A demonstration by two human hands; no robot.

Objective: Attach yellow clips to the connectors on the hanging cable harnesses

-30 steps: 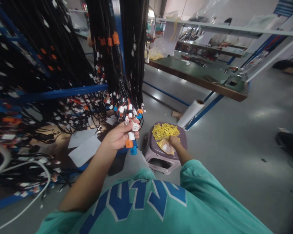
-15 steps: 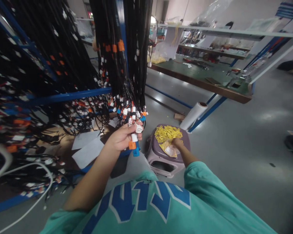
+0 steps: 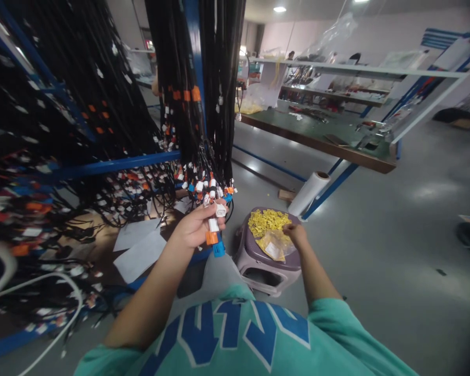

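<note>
My left hand is closed around a bunch of wire harness connectors. A white connector sits at its thumb and fingertips, with its open face toward me. Below the fingers hang an orange connector and a blue connector. Over the right side of a purple-grey stool, my right hand has its fingers curled together; anything in them is hidden. Beside it lie a pile of small yellow plastic parts and a clear bag with yellow parts and a white label.
Black cable harnesses hang thickly from a blue rack ahead and to the left. White paper sheets lie low on the left. A green-topped workbench stands at right, with a plastic film roll leaning below it.
My right hand has drawn back to the right from the yellow pile and the bag. The left hand keeps its hold on the connectors. The view has tipped slightly upward.
</note>
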